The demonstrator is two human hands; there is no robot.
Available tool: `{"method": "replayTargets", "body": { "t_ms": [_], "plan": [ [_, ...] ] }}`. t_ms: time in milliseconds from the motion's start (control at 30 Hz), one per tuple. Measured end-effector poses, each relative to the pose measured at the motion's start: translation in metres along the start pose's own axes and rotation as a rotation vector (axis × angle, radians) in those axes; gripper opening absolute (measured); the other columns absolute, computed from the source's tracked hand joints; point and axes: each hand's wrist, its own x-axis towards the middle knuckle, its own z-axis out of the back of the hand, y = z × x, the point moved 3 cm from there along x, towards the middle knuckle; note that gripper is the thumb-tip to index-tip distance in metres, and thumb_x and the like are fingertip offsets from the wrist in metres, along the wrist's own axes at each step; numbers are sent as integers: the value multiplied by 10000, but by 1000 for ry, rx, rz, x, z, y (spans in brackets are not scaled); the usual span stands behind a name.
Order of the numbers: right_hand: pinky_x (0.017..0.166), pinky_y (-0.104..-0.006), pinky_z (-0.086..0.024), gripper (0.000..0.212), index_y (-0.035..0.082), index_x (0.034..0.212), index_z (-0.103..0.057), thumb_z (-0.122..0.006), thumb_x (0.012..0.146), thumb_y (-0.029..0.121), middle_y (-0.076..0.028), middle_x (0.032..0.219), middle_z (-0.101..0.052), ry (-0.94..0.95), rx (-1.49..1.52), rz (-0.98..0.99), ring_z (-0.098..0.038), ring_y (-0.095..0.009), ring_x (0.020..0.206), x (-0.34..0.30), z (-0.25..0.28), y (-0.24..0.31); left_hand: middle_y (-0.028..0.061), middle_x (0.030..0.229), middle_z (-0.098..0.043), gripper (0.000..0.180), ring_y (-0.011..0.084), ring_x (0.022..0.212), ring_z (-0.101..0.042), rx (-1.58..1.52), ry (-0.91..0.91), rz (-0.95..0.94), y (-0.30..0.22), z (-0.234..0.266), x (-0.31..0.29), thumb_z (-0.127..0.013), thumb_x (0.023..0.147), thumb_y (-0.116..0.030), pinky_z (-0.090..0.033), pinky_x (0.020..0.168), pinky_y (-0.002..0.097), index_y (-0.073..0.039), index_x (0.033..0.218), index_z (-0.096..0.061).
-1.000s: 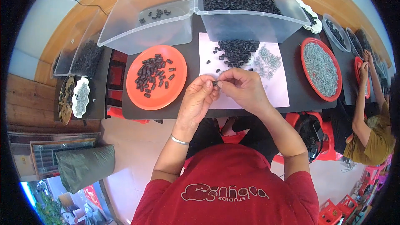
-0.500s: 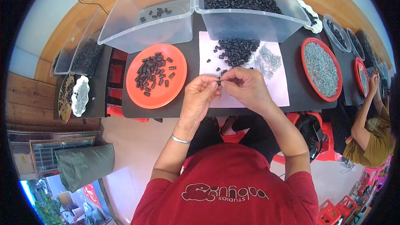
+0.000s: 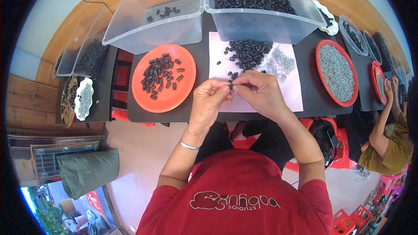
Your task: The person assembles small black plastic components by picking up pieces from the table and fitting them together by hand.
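My left hand and my right hand meet over the near edge of a pale pink sheet. Fingertips of both are pinched on one small black plastic piece, mostly hidden by the fingers. Just beyond them lies a heap of loose black plastic pieces, with a scatter of silvery screw-like metal pieces to its right. On the left, an orange-red plate bears similar black parts, spread and partly piled.
Two clear plastic bins stand at the back: the left bin holds a few black parts, the right bin many. A red-rimmed tray of silvery metal pieces sits to the right. Beyond it, a co-worker works at the same row.
My hands stay almost in place, still pinching the small black piece. The co-worker's hands at the far right have shifted slightly.
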Motion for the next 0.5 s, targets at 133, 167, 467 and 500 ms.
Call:
{"method": "replayTargets", "body": {
  "t_ms": [133, 167, 467, 500],
  "plan": [
    [571, -238, -447, 71, -13, 856, -656, -668, 788, 4, -64, 755, -628, -6, -23, 98, -585, -109, 666, -1, -1, -2, 101, 842, -663, 39, 140, 699, -614, 12, 3, -24, 0, -1, -1, -618, 876, -12, -519, 626, 273, 6, 911, -620],
    [576, -243, -455, 73, -14, 853, -653, -668, 782, -4, -78, 755, -631, -8, -64, 167, -599, -129, 669, -2, -2, 0, 101, 842, -663, 39, 140, 699, -614, 13, 1, -24, 0, -1, -2, -618, 876, -12, -519, 626, 273, 6, 911, -620],
    [612, -285, -488, 98, -4, 820, -642, -695, 741, -28, -88, 791, -658, 123, 6, 329, -630, -193, 696, -1, 9, -2, 84, 782, -651, 48, 136, 685, -616, 142, 75, -26, -6, -6, -3, -631, 858, 4, -526, 602, 265, 22, 901, -644],
    [612, -285, -488, 98, -4, 820, -642, -695, 741, -28, -88, 791, -658, 124, 7, 328, -630, -193, 696, -1, 10, -3, 84, 777, -649, 51, 133, 681, -616, 162, 87, -10, -6, -6, -3, -631, 859, 3, -528, 598, 262, 24, 903, -645]
  ]
}}
